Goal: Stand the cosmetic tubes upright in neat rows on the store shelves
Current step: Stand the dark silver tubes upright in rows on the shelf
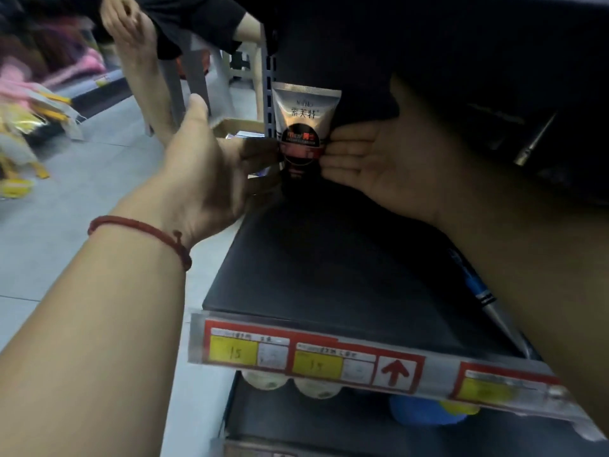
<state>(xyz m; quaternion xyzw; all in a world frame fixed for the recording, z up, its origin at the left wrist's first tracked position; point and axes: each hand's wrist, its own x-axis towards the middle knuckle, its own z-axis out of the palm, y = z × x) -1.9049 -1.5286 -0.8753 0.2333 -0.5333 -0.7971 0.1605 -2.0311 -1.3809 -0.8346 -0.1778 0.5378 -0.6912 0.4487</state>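
A silver cosmetic tube with a black lower band stands upright, cap down, at the back left corner of the dark shelf. My left hand reaches in from the left, its straight fingers touching the tube's left side and its thumb raised clear of it. My right hand comes from the right, palm showing, with its fingertips pressing the tube's right side. A blue and silver tube lies flat along the shelf's right side, partly hidden by my right forearm.
A price label strip runs along the shelf's front edge. Below it sit white caps and a blue item. Another tube lies in the dark at the right. A person's bare foot and a stool are on the aisle at the left.
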